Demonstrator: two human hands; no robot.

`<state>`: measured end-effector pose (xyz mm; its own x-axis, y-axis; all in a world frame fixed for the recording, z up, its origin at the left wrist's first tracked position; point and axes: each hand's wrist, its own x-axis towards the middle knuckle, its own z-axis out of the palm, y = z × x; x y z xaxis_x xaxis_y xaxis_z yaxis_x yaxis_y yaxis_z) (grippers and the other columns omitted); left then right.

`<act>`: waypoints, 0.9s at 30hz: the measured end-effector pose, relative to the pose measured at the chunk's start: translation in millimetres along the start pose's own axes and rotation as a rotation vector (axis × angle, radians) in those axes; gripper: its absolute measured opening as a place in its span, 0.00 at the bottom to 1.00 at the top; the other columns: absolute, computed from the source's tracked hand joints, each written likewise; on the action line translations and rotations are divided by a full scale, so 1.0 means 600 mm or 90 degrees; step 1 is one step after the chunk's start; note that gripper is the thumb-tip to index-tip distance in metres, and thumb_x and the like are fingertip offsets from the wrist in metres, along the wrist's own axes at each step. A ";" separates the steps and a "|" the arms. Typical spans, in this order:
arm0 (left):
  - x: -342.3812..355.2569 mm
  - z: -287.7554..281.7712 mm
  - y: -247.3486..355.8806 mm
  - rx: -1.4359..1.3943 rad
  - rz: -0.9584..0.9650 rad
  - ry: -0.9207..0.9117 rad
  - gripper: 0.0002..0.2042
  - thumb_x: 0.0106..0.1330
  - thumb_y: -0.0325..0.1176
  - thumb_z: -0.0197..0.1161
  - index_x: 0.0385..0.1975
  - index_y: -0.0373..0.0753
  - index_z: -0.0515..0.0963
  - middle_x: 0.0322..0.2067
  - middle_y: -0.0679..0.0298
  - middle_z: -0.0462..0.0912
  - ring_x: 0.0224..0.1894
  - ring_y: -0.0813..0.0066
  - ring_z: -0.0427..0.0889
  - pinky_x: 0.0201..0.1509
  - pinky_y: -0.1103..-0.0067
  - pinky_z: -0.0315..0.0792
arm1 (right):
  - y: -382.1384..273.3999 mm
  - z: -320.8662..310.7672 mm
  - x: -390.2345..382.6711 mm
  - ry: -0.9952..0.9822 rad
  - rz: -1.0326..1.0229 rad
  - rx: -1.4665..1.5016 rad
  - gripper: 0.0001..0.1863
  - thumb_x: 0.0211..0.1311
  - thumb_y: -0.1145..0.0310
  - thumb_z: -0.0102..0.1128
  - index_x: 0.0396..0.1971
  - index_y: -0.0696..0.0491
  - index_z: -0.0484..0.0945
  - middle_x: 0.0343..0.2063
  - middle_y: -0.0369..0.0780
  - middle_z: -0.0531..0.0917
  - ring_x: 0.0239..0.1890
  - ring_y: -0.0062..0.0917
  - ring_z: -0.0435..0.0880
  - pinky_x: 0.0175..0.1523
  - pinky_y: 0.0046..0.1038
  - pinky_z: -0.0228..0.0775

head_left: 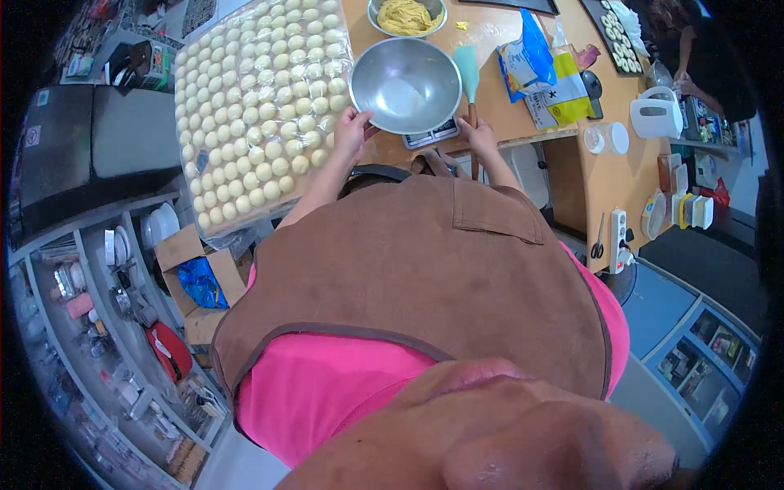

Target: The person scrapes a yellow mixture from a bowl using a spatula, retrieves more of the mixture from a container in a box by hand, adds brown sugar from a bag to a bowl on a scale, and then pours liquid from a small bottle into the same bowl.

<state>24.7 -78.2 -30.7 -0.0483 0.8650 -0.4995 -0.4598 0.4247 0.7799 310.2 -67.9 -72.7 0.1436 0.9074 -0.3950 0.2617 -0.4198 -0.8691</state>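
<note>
A steel mixing bowl point(406, 86) with nothing in it sits at the table's near edge, partly over a kitchen scale point(445, 131). My left hand point(354, 131) grips the bowl's left rim, thumb and fingers closed on it. To the right of the bowl, my right hand point(478, 135) is closed around the wooden handle of a spatula with a mint-green head point(465, 67). The head points away from me. Behind the mixing bowl stands a second bowl point(442, 23) holding yellow dough point(406, 15).
Many round dough balls point(265, 98) lie in rows under plastic film on the left. Opened blue point(523, 69) and yellow-green point(567, 86) packages stand on the right, near a white pitcher point(656, 114), scissors point(599, 237) and a power strip point(619, 237). Another person point(710, 61) is at far right.
</note>
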 end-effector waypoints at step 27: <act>-0.039 0.113 -0.158 1.032 0.245 -0.195 0.27 0.61 0.47 0.50 0.59 0.44 0.57 0.27 0.49 0.78 0.31 0.56 0.78 0.32 0.66 0.71 | 0.051 -0.178 0.087 -0.036 -0.284 -0.398 0.29 0.49 0.58 0.61 0.49 0.56 0.65 0.43 0.49 0.76 0.47 0.41 0.74 0.50 0.38 0.65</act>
<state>129.7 -120.6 -67.4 0.3176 0.9095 -0.2682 0.8608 -0.1580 0.4838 427.6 -35.6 -88.0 -0.1472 0.9862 -0.0756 0.7766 0.0679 -0.6264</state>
